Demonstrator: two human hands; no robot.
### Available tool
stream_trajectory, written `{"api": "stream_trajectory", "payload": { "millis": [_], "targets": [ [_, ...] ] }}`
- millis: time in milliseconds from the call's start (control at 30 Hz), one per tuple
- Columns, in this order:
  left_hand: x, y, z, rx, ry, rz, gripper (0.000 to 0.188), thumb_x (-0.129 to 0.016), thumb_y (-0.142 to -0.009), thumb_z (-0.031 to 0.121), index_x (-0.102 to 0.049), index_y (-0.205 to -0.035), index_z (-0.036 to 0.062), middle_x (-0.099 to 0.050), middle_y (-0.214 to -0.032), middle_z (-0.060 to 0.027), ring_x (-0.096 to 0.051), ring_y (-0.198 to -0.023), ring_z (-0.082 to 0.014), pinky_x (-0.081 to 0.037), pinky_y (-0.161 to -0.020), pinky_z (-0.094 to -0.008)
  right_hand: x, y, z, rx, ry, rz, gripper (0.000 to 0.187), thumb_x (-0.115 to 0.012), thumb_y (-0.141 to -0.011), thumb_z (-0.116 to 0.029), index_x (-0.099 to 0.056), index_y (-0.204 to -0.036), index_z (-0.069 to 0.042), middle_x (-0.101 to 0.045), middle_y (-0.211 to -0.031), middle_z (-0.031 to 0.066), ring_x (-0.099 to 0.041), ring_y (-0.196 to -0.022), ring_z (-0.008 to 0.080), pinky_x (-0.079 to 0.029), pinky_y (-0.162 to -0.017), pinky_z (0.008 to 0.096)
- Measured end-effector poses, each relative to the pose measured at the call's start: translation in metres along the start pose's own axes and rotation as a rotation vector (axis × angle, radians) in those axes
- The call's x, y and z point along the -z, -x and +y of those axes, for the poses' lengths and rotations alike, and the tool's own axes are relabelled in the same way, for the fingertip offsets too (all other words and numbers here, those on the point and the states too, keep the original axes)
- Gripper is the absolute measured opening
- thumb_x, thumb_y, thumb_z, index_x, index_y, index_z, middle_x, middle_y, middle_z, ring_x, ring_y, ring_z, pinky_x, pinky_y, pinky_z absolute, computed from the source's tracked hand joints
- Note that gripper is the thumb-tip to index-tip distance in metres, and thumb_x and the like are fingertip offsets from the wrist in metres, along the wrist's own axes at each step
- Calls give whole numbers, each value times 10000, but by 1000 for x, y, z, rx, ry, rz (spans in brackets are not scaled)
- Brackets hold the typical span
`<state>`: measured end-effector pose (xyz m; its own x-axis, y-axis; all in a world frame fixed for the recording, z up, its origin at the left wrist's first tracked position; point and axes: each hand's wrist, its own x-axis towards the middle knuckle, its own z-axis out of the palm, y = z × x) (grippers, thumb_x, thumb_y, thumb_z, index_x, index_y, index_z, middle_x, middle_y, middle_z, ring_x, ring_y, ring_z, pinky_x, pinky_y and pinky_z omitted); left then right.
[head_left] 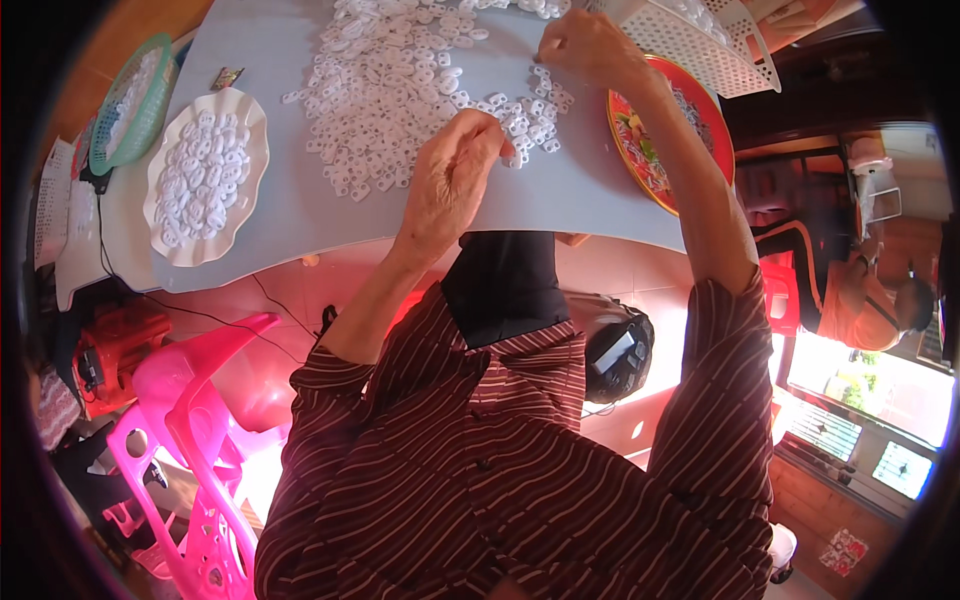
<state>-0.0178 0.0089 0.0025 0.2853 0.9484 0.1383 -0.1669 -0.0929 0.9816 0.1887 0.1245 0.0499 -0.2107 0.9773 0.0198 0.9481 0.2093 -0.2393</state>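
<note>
Small white plastic pieces (380, 110), several with dark hole-like marks, are spread in a big heap on the grey-blue table. At the heap's near right side my left hand (458, 180) rests with its fingers curled together. Its fingertips touch a small cluster of white pieces (530, 122). My right hand (595, 48) is farther off to the right, its fingers closed and bent towards the tabletop, near the far pieces. The right forearm passes over a round red tray (622, 150) with a yellow rim. What either hand pinches is hidden.
A wavy-edged cream dish (257, 165) of white pieces sits at the left, beside a green basket (105, 140). A white perforated basket (745, 60) stands far right. Pink plastic chairs (195, 430) are at lower left; a black bag (620, 355) lies below the table. Another person (865, 310) sits at right.
</note>
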Motion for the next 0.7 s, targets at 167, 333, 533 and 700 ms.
{"api": "stream_trajectory", "payload": {
  "millis": [167,333,533,700],
  "targets": [
    [-4,-2,4,-7,-66,2,211,-482,-925,223,-532,-844,35,-539,-710,22,-370,-581,-38,-325,-524,-202,-9,9,-3,67,-18,34,178,-660,-680,-196,-687,-790,-59,-657,-815,128,-627,-801,270,-489,-751,352],
    [-3,-2,3,-42,-116,3,223,-481,-925,235,-535,-848,33,-565,-723,16,-394,-592,-47,-341,-544,-205,7,19,-32,58,-42,-43,180,-663,-685,-184,-687,-815,-62,-668,-853,129,-635,-855,274,-497,-787,361],
    [-3,-5,5,-54,-61,16,228,-480,-924,229,-556,-868,21,-598,-731,-22,-505,-662,-78,-407,-612,-225,-10,31,-25,155,-373,16,186,-660,-700,-116,-668,-870,-41,-675,-788,94,-652,-742,174,-513,-699,288],
    [9,-11,-1,204,525,-44,248,-432,-934,194,-559,-921,-19,-613,-767,-117,-591,-748,-203,-456,-696,-305,-8,66,-52,215,-872,19,213,-631,-748,-34,-636,-960,-19,-665,-790,57,-631,-785,92,-509,-719,240]
  ]
}}
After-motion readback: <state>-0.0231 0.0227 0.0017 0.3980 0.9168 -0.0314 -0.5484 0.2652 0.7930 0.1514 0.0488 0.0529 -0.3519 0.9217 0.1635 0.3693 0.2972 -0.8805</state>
